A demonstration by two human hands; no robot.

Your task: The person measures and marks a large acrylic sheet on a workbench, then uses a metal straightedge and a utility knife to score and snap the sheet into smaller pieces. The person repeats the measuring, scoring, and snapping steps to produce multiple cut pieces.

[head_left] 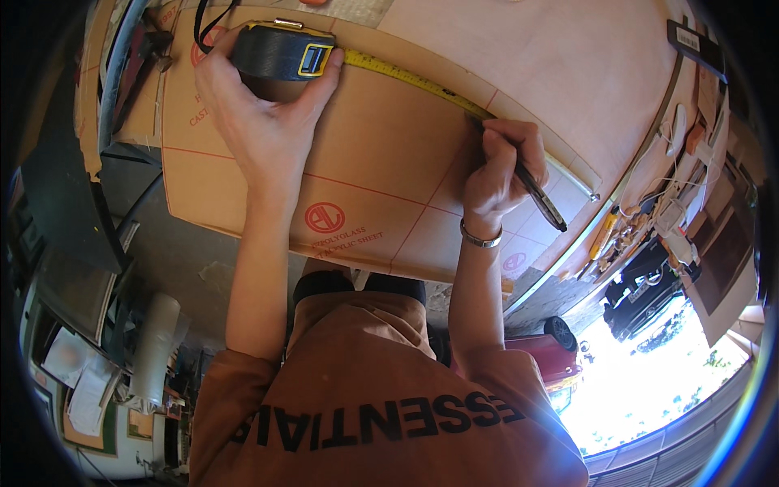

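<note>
The brown shirt of the person, filling the bottom centre of the head view, was nearest the camera. Above it, a paper-faced sheet with red printed lines spanned the middle of the frame. At the upper left, the left hand gripped a black-and-yellow tape measure over the sheet, its thumb at the blade's mouth. The yellow blade was out, slanting down to a hook near the sheet's right edge. Right of centre, the right hand clasped a dark pen beside the blade; whether its tip touched the paper could not be told. The measuring looked set up, and the step in hand seemed to be marking a length. No finished pen mark could be made out, so the marking probably remained, then retracting the blade.
</note>
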